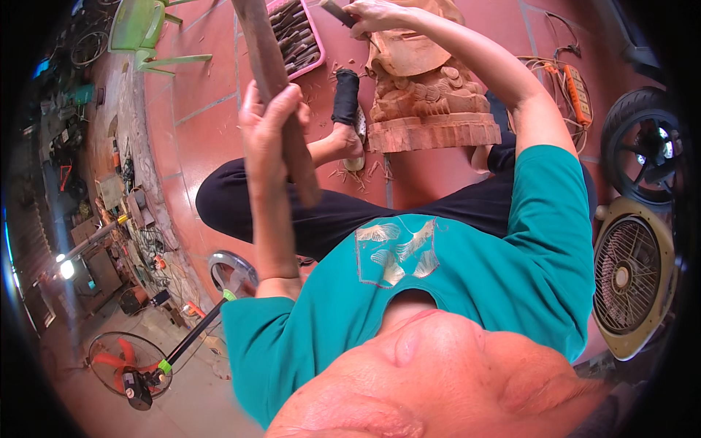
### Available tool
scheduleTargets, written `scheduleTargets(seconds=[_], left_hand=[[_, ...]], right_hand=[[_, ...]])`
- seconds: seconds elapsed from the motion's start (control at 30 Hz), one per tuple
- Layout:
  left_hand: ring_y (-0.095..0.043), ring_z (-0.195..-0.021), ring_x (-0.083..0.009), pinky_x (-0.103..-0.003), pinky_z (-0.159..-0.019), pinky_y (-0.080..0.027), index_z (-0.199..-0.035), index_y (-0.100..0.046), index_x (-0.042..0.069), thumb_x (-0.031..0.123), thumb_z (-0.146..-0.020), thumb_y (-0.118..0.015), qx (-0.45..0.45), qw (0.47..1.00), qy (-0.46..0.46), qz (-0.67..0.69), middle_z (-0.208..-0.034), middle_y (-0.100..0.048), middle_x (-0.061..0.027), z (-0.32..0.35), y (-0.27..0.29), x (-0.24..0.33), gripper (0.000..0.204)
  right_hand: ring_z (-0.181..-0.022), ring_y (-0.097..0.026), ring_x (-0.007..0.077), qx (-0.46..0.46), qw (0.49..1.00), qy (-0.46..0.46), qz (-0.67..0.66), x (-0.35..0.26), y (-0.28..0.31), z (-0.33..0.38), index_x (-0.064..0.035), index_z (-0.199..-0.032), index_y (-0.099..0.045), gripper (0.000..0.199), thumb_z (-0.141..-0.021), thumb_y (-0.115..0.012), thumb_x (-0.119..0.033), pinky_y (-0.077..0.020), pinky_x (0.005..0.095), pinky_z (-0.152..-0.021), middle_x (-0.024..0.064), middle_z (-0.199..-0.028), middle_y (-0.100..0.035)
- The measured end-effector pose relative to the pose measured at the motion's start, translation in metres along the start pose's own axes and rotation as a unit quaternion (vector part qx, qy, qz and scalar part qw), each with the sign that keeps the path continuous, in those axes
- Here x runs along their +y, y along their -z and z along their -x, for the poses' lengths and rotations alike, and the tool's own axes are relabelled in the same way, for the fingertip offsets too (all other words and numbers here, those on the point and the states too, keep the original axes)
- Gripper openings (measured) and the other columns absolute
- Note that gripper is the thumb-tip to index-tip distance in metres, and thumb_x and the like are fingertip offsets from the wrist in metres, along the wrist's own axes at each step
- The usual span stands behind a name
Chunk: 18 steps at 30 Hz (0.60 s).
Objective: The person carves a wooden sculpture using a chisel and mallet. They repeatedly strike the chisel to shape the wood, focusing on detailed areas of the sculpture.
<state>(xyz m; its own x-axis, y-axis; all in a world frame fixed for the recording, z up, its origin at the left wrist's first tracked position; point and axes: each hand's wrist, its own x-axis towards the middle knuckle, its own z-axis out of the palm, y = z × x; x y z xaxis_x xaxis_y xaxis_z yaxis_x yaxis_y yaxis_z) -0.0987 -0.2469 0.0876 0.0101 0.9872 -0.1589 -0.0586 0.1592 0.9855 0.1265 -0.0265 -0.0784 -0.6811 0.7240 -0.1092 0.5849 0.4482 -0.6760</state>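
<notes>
My left hand (268, 125) is wrapped around a long wooden club (266, 47), thumb across it; I judge it stiff and fairly heavy, smooth enough to slip, so I'd want a full wrap near its lower end. My right hand (374, 16) grasps a chisel-like tool (338, 12), light and rigid by my reckoning, best pinched firmly; whether its tip touches wood I can't tell. Just beneath that hand is the carved wooden piece (438, 95), on the tiled floor (416, 188) between the feet. It looks dense and weighty, its raised details liable to chip, so I'd take hold by the thick base and spare the carved parts. Beyond the club, a pink basket (307, 71) holds more tools; shavings (363, 175) lie near the base.
</notes>
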Motion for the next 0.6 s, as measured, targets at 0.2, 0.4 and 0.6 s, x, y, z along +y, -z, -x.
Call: scheduleTargets(seconds=[0.2, 0.4, 0.6], left_hand=[[-0.062, -0.062, -0.0111, -0.023, -0.054, -0.051, -0.114, -0.053, 0.005, 0.016, -0.095, -0.075, 0.049, 0.998, -0.012, 0.04, -0.086, -0.064, -0.0048, -0.014, -0.017, -0.063, 0.031], [-0.062, -0.062, -0.0111, -0.025, -0.055, -0.053, -0.122, -0.05, 0.002, 0.013, -0.095, -0.075, 0.086, 0.994, -0.055, 0.031, -0.084, -0.06, -0.0041, -0.017, -0.015, -0.082, 0.039], [-0.061, -0.062, -0.0112, -0.025, -0.055, -0.053, -0.135, -0.045, 0.002, 0.009, -0.095, -0.074, 0.093, 0.992, -0.069, 0.041, -0.085, -0.06, -0.0048, -0.018, -0.019, -0.081, 0.05]], right_hand=[[-0.093, -0.071, 0.0381, 0.046, 0.994, 0.088, 0.048, 0.02, -0.034, -0.014, -0.0002, -0.114, -0.065, 0.04, -0.08, -0.078, -0.017, -0.0532, 0.0458, -0.084, 0.021, -0.096, -0.072], [-0.089, -0.072, 0.0376, 0.072, 0.996, 0.034, 0.034, -0.024, -0.021, 0.026, -0.0022, -0.108, -0.066, 0.036, -0.079, -0.079, -0.019, -0.0534, 0.0469, -0.081, 0.0191, -0.091, -0.072], [-0.084, -0.071, 0.0365, 0.106, 0.992, 0.058, 0.034, 0.001, -0.034, 0.014, -0.0026, -0.102, -0.066, 0.034, -0.078, -0.081, -0.021, -0.0524, 0.0462, -0.077, 0.0164, -0.085, -0.07]])
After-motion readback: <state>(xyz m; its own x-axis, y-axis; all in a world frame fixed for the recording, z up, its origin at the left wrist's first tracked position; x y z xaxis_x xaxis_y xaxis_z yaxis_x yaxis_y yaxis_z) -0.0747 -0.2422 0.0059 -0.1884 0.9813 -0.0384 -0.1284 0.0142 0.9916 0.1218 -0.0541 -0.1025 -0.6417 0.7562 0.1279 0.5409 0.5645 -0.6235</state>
